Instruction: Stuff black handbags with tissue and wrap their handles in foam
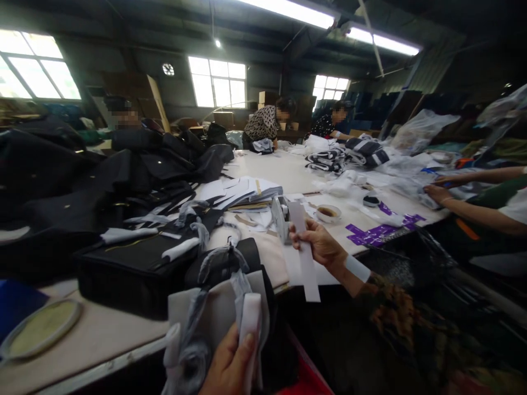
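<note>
My right hand (323, 244) pinches a flat white strip (305, 263) between thumb and fingers; its lower end hangs free past the table edge. Just left of those fingers stands a grey tape dispenser (281, 219). At the bottom, my left hand (230, 359) is closed around a strap wrapped in white foam (250, 318). That strap belongs to a black bag (247, 252) with a grey panel (181, 307), whose handle and straps are wrapped in clear plastic. My left fingertips are partly hidden behind the strap.
Black bags (135, 164) are heaped at left. Stacked white sheets (247, 192), a tape roll (328, 213) and purple plastic (366, 233) lie on the white table (267, 164). A co-worker's hands (438, 192) handle plastic at right. Other people work at the far side.
</note>
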`<state>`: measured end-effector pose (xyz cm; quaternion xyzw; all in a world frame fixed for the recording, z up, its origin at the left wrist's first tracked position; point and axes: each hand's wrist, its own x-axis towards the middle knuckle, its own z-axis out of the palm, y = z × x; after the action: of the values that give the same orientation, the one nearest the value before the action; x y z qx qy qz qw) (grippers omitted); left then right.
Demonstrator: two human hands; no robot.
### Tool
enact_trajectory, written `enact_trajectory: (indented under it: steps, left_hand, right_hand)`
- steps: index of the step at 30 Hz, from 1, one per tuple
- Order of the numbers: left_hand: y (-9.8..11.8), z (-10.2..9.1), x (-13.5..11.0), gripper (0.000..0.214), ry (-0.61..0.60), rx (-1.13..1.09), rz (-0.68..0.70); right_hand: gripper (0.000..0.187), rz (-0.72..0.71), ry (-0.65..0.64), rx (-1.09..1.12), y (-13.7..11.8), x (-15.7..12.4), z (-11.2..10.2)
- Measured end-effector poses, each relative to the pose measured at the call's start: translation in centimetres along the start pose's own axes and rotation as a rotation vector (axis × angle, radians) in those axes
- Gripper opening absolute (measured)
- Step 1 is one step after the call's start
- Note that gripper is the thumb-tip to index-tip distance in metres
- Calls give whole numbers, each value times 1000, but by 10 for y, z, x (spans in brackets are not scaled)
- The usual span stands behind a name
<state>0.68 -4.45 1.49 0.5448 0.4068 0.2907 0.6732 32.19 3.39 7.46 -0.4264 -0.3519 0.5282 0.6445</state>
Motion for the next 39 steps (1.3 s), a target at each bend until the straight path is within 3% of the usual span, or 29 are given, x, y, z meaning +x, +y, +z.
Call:
enact_trajectory:
  steps: [2, 6, 11, 13, 15, 20, 22, 26, 30, 33, 36, 39]
  left_hand:
    - [-1, 1, -5, 50, 3, -59, -42]
    - [-5, 6, -11, 47, -18, -181, -77]
    - [-10, 11, -16, 43, -50, -298, -84]
    - [-10, 13, -18, 42, -50, -337, -80]
    - [-9, 15, -19, 41, -41, -376, -77]
    - [-9, 19, -21, 41, -27, -404, -74]
    - [-9, 19, -21, 41, -27, -398, -75]
    - [-9, 19, -22, 40, -29, -394, -68]
    - [-12, 18, -22, 40, -32, -368, -61]
    - [-13, 17, -21, 39, -36, -371, -65]
    - [-10, 18, -23, 40, -33, -424, -75]
    - [-3, 22, -30, 35, -8, -443, -67]
  right_hand:
    - [26, 67, -107, 78, 8, -29, 15]
    - [23, 219, -179, 47, 26, -73, 33]
    - [41, 326, -178, -58, 43, -104, 41]
    - [38, 389, -215, -135, 44, -113, 42]
    - [29, 412, -243, -212, 44, -119, 42]
    - [34, 401, -228, -225, 47, -126, 43]
    - [36, 402, -204, -159, 52, -127, 45]
    - [20, 452, -130, 50, 61, -129, 50]
    - [16, 497, -125, 274, 63, -130, 56]
    - [24, 494, -176, 308, 61, -129, 60]
    - [24, 467, -230, 198, 59, -130, 62]
    - [47, 434, -279, 107, 59, -136, 64]
